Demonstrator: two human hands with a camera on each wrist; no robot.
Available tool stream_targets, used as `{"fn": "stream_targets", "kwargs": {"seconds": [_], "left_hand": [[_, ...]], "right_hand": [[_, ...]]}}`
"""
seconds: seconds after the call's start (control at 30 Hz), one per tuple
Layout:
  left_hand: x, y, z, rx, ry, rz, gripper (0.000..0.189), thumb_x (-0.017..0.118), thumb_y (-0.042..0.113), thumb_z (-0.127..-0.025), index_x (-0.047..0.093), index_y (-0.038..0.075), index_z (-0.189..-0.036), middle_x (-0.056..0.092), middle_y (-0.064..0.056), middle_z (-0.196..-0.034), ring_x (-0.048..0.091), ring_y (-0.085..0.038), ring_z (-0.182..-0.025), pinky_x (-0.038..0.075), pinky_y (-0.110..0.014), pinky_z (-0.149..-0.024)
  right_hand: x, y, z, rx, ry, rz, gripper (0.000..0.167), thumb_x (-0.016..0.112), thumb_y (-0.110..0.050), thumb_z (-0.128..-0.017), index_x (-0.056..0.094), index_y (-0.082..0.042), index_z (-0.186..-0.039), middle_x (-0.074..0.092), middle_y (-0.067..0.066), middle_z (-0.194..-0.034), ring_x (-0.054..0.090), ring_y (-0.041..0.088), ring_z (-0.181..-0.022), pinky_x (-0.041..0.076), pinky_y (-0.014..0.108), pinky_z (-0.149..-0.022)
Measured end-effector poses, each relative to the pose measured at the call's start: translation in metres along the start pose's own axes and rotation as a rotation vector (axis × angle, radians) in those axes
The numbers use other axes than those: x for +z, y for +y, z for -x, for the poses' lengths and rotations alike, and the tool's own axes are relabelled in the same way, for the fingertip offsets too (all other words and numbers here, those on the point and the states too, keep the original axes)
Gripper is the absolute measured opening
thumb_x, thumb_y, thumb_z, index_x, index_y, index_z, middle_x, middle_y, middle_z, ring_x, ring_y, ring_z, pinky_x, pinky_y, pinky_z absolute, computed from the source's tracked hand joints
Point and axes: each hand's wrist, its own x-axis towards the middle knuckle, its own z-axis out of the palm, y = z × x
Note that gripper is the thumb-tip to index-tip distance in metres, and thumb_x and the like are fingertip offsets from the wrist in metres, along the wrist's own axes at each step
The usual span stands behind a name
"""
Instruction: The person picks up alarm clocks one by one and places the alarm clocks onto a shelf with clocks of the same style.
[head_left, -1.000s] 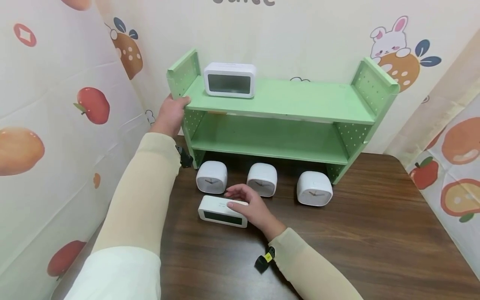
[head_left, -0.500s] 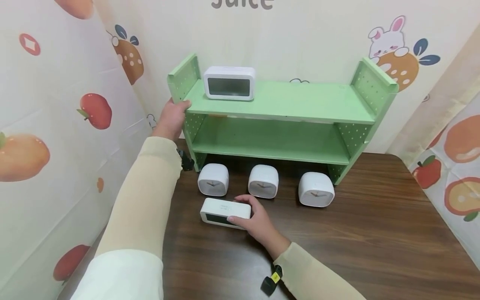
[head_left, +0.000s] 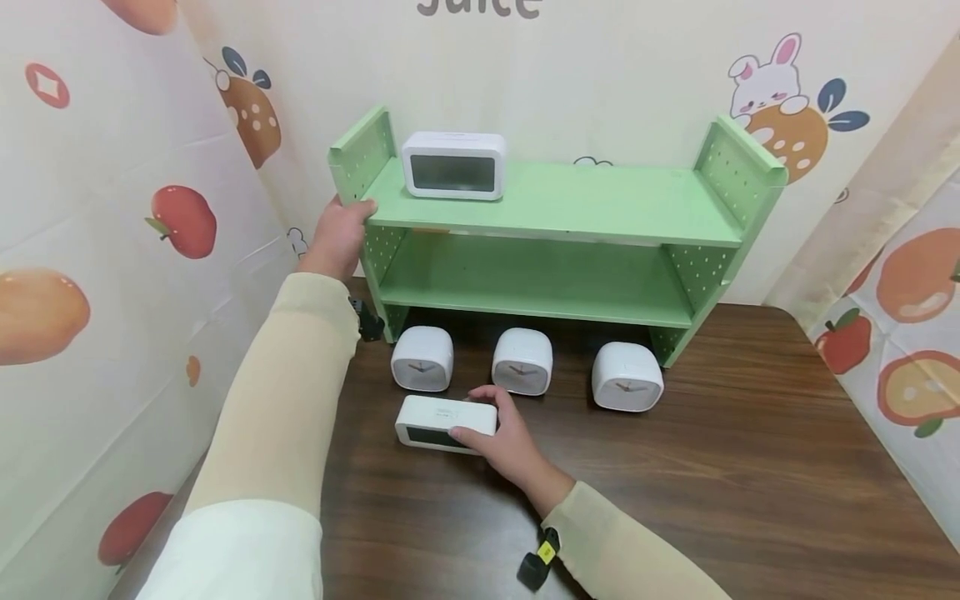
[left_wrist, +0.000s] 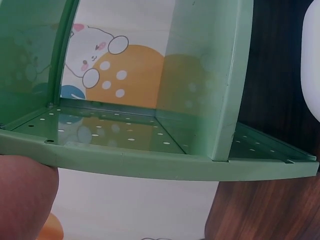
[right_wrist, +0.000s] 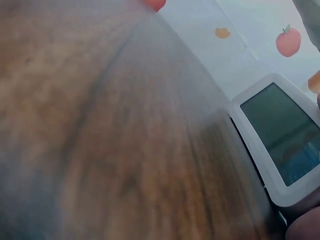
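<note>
Head view: right hand (head_left: 512, 442) pinches the right end of a white rectangular clock (head_left: 431, 411), thumb at front, before the green shelf (head_left: 600, 200). Left hand (head_left: 336, 239) grips the shelf's left side. Second rectangular clock (head_left: 453, 171): shelf top, left end. Three rounded clocks (head_left: 522, 354): row at shelf's front foot.

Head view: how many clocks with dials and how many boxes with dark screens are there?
Left dial clock, middle dial clock, right dial clock: 3
Upper screened box, lower screened box: 2
Total: 5
</note>
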Motion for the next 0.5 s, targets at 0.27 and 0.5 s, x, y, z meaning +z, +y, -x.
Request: {"fn": "stream_targets", "kwargs": {"seconds": [0.27, 0.5], "left_hand": [[0.0001, -0.0003, -0.0005, 0.019, 0.001, -0.011, 0.055, 0.040, 0.034, -0.111, 0.026, 0.026, -0.163, 0.038, 0.000, -0.160, 0.038, -0.019, -0.144, 0.026, -0.046, -0.121], [0.0012, 0.0009, 0.0000, 0.022, 0.003, 0.001, 0.054, 0.040, 0.033, -0.111, 0.027, 0.025, -0.163, 0.039, -0.001, -0.159, 0.039, -0.019, -0.143, 0.026, -0.045, -0.121]], "right_hand": [[-0.0023, -0.0017, -0.0008, -0.006, -0.042, 0.060, 0.045, 0.082, -0.029, -0.091, 0.058, -0.014, -0.126, 0.059, 0.006, -0.124, 0.055, 0.023, -0.107, 0.046, 0.038, -0.091], [-0.0020, -0.0020, -0.0018, -0.001, -0.036, 0.043, 0.049, 0.088, -0.029, -0.085, 0.059, -0.015, -0.121, 0.061, 0.004, -0.120, 0.057, 0.022, -0.105, 0.047, 0.041, -0.092]]}}
